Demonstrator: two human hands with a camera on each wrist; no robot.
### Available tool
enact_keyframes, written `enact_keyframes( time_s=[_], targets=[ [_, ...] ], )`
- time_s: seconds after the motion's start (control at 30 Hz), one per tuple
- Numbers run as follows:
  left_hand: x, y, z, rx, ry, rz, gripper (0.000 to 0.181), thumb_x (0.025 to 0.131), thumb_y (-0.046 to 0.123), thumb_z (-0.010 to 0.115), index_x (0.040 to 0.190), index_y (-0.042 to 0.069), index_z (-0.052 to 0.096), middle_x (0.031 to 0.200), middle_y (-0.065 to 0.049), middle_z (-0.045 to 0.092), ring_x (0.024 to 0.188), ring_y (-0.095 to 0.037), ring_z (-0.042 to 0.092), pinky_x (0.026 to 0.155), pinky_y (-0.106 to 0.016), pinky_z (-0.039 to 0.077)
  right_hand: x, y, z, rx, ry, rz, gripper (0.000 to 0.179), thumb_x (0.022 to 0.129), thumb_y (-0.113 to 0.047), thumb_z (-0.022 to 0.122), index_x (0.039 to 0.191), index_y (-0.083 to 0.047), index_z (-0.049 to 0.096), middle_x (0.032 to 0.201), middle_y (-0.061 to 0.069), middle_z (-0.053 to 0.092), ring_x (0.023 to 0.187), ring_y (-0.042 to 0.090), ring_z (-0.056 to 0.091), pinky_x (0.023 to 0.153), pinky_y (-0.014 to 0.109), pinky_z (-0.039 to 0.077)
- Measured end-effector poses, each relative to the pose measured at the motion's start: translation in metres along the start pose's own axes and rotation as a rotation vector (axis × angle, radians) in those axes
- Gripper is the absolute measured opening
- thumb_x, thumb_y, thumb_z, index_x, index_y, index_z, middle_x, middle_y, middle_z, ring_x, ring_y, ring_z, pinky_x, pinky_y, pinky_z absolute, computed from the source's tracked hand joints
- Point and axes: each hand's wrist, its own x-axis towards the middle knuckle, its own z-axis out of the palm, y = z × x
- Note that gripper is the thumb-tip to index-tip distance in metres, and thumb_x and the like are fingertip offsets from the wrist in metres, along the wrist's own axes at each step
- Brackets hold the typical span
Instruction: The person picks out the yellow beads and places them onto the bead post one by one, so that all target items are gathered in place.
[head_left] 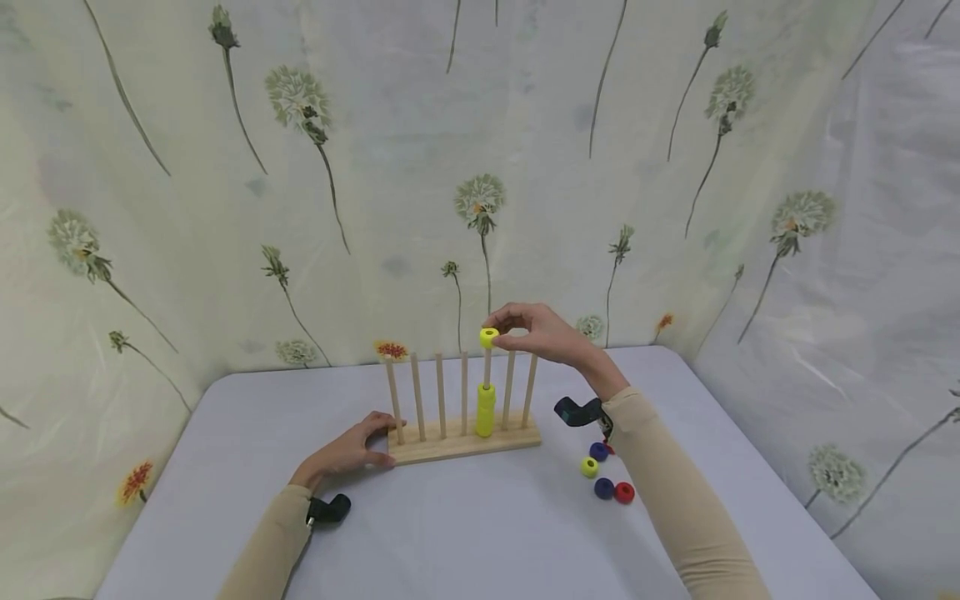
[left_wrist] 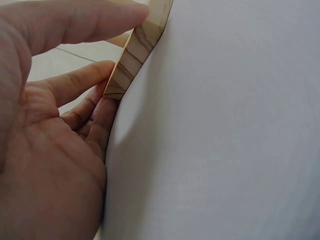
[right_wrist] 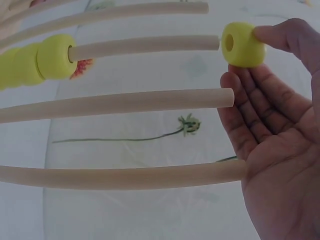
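Observation:
A wooden peg stand (head_left: 465,448) with several upright pegs rests on the table. My left hand (head_left: 345,452) grips its left end, thumb at the near side and fingers at the far side; the left wrist view shows the striped end grain of the base (left_wrist: 131,62) between them. A yellow bead (right_wrist: 245,46) is pinched between thumb and fingers of my right hand (head_left: 547,336). Its hole faces the tip of a peg (right_wrist: 150,48), just off the end. Lower on that same peg sits a stack of yellow beads (head_left: 486,410).
To the right of the stand lie several loose beads: a yellow bead (head_left: 590,467), a blue bead (head_left: 603,488), a red bead (head_left: 624,492) and another blue bead (head_left: 598,451), with a red one partly hidden by the right wrist camera. A flower-patterned curtain (head_left: 390,208) hangs behind the table.

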Motion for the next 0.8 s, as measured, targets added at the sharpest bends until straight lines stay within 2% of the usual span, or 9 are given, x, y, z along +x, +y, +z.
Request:
enact_keyframes(
  time_s=[0.27, 0.43, 0.57, 0.8],
  targets=[
    [-0.002, 0.0, 0.001, 0.027, -0.003, 0.026, 0.068, 0.078, 0.03, 0.078, 0.139, 0.014, 0.05, 0.14, -0.013, 0.041, 0.133, -0.034, 0.036, 0.109, -0.057, 0.027, -0.007, -0.017, 0.001, -0.033, -0.001, 0.008, 0.027, 0.092, -0.011, 0.063, 0.118, -0.003, 0.062, 0.117, 0.013, 0.064, 0.107, 0.025, 0.059, 0.096, 0.04, 0.046],
    [-0.001, -0.001, 0.002, 0.025, 0.0, 0.019, 0.068, 0.078, 0.031, 0.079, 0.138, 0.016, 0.051, 0.139, -0.01, 0.042, 0.133, -0.031, 0.037, 0.109, -0.055, 0.027, -0.003, -0.002, 0.002, -0.031, 0.01, -0.005, 0.027, 0.092, -0.013, 0.065, 0.118, -0.007, 0.062, 0.118, 0.01, 0.064, 0.108, 0.023, 0.059, 0.098, 0.042, 0.045],
    [0.0, -0.001, 0.002, 0.026, -0.002, 0.017, 0.068, 0.078, 0.031, 0.078, 0.139, 0.016, 0.051, 0.14, -0.01, 0.041, 0.133, -0.03, 0.037, 0.109, -0.055, 0.028, -0.004, 0.004, -0.001, -0.016, 0.03, -0.014, 0.026, 0.091, -0.018, 0.067, 0.117, -0.012, 0.063, 0.117, 0.007, 0.064, 0.107, 0.018, 0.06, 0.096, 0.038, 0.046],
    [0.0, -0.003, 0.001, 0.032, 0.0, 0.021, 0.068, 0.078, 0.032, 0.078, 0.139, 0.017, 0.051, 0.14, -0.009, 0.041, 0.134, -0.031, 0.036, 0.109, -0.055, 0.027, -0.022, 0.006, -0.013, -0.003, 0.103, -0.033, 0.025, 0.091, -0.024, 0.067, 0.115, -0.015, 0.064, 0.115, 0.004, 0.063, 0.104, 0.014, 0.06, 0.093, 0.029, 0.048]
  ],
)
